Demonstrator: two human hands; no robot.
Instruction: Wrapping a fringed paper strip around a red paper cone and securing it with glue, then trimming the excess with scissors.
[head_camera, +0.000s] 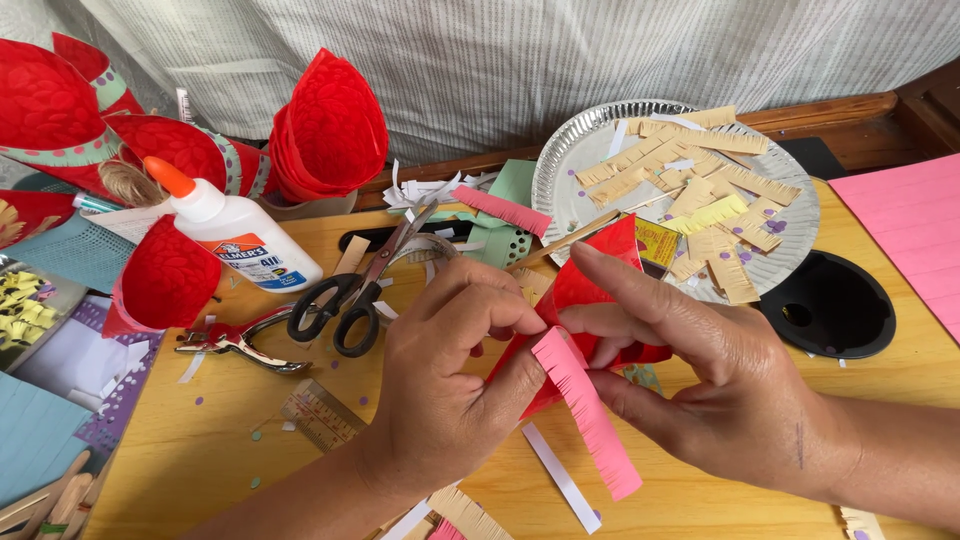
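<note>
Both hands, left (450, 385) and right (715, 385), pinch a pink fringed strip (588, 410) onto a red paper cone (590, 300), grip closed; wrapping needs steady pressing, I reckon.

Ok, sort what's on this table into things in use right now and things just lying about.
In use:
left hand
right hand
red paper cone
pink fringed paper strip

Lying about:
black-handled scissors
white glue bottle with orange cap
metal hole punch
foil plate of tan fringed strips
finished red cones
</note>
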